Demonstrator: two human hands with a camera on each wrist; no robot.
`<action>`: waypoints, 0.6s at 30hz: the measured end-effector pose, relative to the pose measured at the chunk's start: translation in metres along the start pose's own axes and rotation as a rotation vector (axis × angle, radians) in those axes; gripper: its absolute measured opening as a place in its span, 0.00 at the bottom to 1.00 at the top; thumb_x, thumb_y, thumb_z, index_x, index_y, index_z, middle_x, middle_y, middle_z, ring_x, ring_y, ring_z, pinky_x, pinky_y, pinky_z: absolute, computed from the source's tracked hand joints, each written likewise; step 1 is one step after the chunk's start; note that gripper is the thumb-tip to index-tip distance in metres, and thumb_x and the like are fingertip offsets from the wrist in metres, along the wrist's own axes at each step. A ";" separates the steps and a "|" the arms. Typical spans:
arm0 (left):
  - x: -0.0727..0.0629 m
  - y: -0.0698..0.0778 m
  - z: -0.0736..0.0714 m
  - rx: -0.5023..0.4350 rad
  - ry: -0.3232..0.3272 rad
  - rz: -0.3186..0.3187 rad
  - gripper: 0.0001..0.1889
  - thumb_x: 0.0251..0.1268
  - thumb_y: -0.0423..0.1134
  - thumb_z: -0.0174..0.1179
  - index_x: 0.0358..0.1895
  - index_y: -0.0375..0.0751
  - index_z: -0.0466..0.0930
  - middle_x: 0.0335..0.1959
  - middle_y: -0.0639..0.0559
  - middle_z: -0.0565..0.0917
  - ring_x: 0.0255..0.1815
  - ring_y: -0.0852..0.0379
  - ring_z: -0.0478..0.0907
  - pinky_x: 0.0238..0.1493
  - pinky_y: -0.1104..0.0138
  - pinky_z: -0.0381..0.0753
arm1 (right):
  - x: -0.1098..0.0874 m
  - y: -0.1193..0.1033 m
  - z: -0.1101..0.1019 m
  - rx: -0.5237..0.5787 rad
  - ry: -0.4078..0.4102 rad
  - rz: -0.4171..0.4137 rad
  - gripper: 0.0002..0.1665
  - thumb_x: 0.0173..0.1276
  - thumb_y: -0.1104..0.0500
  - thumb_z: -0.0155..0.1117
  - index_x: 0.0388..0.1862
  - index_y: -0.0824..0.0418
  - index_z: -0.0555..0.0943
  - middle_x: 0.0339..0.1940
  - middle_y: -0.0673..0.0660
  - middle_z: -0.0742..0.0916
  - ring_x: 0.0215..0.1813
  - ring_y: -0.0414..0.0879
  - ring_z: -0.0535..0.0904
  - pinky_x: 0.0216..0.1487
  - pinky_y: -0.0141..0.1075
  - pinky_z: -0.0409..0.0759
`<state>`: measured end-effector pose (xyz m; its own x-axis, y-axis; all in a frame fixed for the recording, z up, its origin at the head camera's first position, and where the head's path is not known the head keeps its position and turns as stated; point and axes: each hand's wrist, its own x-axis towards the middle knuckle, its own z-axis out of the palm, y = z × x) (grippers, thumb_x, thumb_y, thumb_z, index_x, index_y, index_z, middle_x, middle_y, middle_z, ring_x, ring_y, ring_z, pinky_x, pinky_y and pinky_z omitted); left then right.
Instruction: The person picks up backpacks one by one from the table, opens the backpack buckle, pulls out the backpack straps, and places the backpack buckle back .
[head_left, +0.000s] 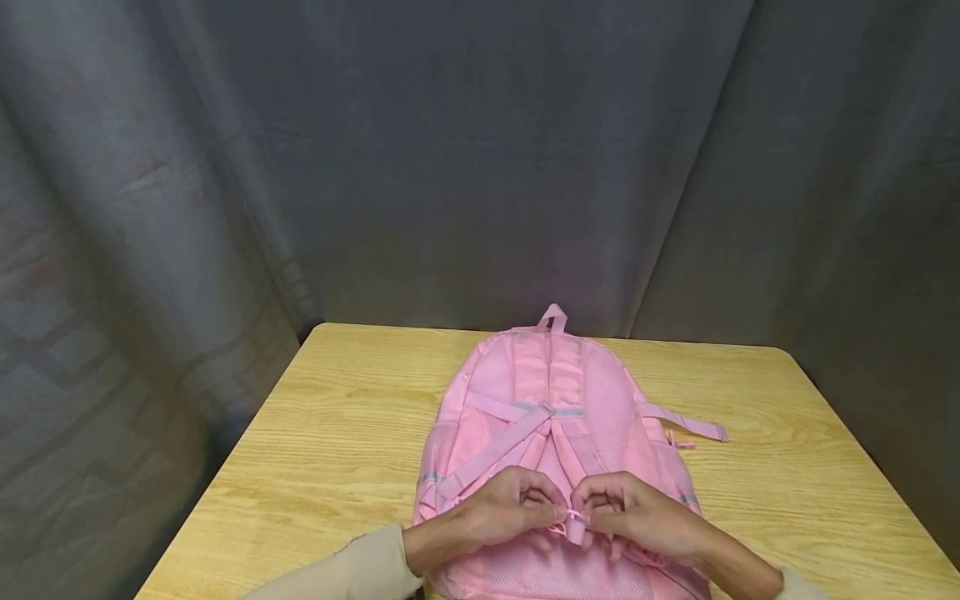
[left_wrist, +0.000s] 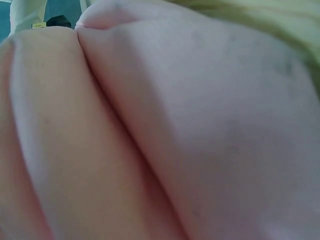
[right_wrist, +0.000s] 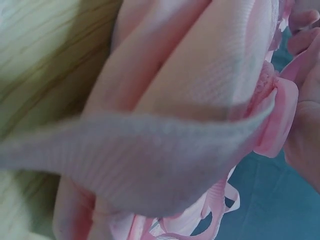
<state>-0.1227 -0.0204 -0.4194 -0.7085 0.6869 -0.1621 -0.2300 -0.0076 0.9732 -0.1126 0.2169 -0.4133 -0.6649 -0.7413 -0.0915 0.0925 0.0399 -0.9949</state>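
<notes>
A pink backpack lies on the table with its shoulder straps facing up. Over its lower half, my left hand and right hand meet with fingertips nearly together. Between them is a short pink strap end with a thin pink cord; each hand pinches part of it between thumb and curled fingers. Pink bag fabric fills most of the left wrist view and hides that hand. In the right wrist view, a pink plastic buckle sits beside the edge of a hand.
The wooden table extends on both sides of the bag. A loose lilac webbing strap sticks out to the right, and a carry loop stands at the top. Grey curtains hang behind the table and along both sides.
</notes>
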 end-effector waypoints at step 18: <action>0.001 0.001 -0.002 0.005 0.003 0.004 0.07 0.65 0.26 0.60 0.41 0.23 0.80 0.29 0.48 0.84 0.30 0.59 0.82 0.32 0.67 0.87 | 0.003 0.001 0.003 -0.096 0.044 -0.086 0.07 0.74 0.68 0.55 0.41 0.70 0.80 0.30 0.71 0.87 0.27 0.35 0.81 0.23 0.31 0.83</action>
<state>-0.1246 -0.0210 -0.4193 -0.7114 0.6847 -0.1583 -0.2234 -0.0067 0.9747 -0.1128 0.2127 -0.4142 -0.6995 -0.7146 -0.0051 -0.0365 0.0429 -0.9984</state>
